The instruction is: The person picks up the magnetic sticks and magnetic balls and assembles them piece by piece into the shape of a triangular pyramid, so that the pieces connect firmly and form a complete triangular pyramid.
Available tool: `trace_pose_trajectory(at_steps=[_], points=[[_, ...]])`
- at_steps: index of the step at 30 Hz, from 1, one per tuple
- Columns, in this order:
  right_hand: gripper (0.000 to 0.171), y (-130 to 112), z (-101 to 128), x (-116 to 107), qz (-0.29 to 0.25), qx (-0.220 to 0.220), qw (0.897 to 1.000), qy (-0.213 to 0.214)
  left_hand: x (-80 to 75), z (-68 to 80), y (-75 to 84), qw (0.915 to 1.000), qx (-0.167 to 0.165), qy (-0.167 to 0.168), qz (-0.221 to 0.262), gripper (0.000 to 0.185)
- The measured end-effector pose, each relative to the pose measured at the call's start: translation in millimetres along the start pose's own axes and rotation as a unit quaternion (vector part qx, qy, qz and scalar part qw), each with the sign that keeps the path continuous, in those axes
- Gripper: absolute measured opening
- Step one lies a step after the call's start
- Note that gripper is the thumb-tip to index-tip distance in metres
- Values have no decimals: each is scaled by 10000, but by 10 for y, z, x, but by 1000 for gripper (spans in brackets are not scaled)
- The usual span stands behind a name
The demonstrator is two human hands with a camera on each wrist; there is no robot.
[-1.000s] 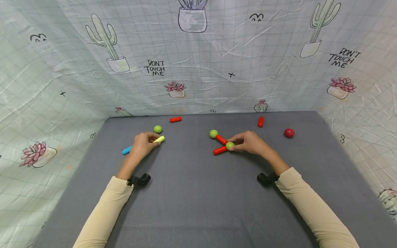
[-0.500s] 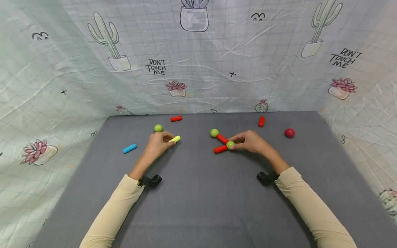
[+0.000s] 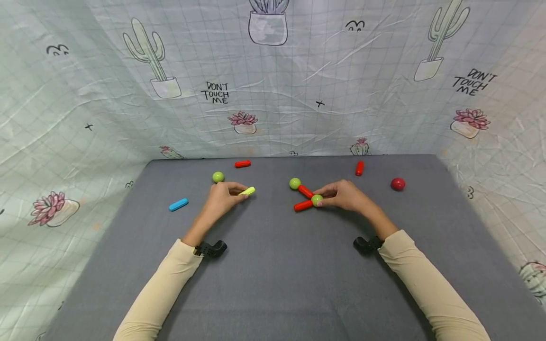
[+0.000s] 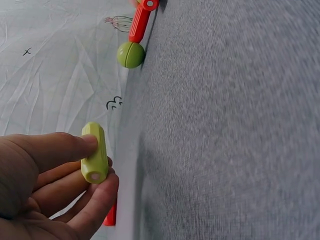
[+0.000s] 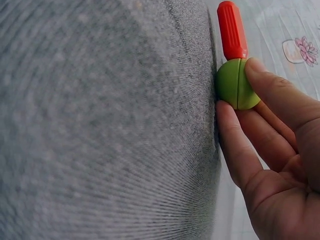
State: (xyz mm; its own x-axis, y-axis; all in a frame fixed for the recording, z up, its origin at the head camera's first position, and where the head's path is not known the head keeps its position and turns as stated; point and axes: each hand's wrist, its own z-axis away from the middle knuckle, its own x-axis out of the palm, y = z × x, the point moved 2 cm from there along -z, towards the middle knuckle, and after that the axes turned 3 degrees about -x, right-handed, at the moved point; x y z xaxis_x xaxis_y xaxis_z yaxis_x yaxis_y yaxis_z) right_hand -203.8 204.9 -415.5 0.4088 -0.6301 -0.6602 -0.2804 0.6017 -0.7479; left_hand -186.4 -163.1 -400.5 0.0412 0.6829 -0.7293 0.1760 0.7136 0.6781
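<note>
My left hand [image 3: 222, 198] pinches a yellow-green rod [image 4: 95, 155] between thumb and fingers, held above the cloth. A pale round spot shows on the rod's end in the left wrist view. With thumb and fingertips, my right hand [image 3: 344, 195] grips a green ball [image 5: 235, 84] low against the cloth. Two red rods meet at that ball: one red rod [image 3: 303, 205] points left toward me, while the other red rod [image 3: 305, 191] runs back to a second green ball [image 3: 295, 183]. Together they form a V.
A blue rod [image 3: 178, 204] lies at the left on the grey cloth [image 3: 264, 284]. Behind my left hand are a loose green ball [image 3: 218, 176] and a red rod [image 3: 242, 164]. Toward the back right lie another red rod [image 3: 360, 168] and a red ball [image 3: 398, 184].
My left hand has moved right with the yellow-green rod, away from the blue rod, which now shows whole. My right hand stays at the green ball.
</note>
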Motion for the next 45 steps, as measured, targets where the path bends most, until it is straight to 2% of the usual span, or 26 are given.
trace_pose_trajectory(at_steps=[8, 13, 17, 20, 26, 32, 35, 38, 40, 42, 45], points=[[35, 16, -1, 7, -58, 26, 10000, -18, 77, -62, 16, 9979, -60, -295, 579, 24], [35, 22, -2, 6, -59, 6, 10000, -3, 143, -114, 42, 9890, -386, -631, 1278, 25], [34, 12, -4, -1, -80, 42, 10000, 4, 235, -165, 44, 9613, -744, -990, 2460, 28], [34, 5, -2, -7, -80, 60, 10000, -3, 304, -209, 44, 9406, -867, -1166, 3069, 30], [34, 3, 3, -14, -46, 27, 10000, 13, 405, -302, 70, 9411, -779, -1352, 3000, 29], [36, 16, 0, -9, -69, 28, 10000, 4, 464, -411, 133, 9378, -973, -1511, 2970, 29], [36, 13, 0, -7, -115, 43, 9999, -2, 472, -468, 177, 9429, -1003, -1588, 2752, 27], [36, 3, 5, -5, -123, 62, 9999, 4, 465, -512, 219, 9567, -891, -1667, 2214, 24], [35, 2, 7, -1, -109, 65, 9999, 0, 463, -533, 249, 9624, -822, -1732, 1925, 24], [35, -4, 10, -4, -91, 100, 9999, 5, 468, -551, 282, 9639, -794, -1797, 1795, 24], [36, -2, 9, -5, -75, 126, 9999, 2, 499, -577, 335, 9585, -880, -1922, 1913, 24]])
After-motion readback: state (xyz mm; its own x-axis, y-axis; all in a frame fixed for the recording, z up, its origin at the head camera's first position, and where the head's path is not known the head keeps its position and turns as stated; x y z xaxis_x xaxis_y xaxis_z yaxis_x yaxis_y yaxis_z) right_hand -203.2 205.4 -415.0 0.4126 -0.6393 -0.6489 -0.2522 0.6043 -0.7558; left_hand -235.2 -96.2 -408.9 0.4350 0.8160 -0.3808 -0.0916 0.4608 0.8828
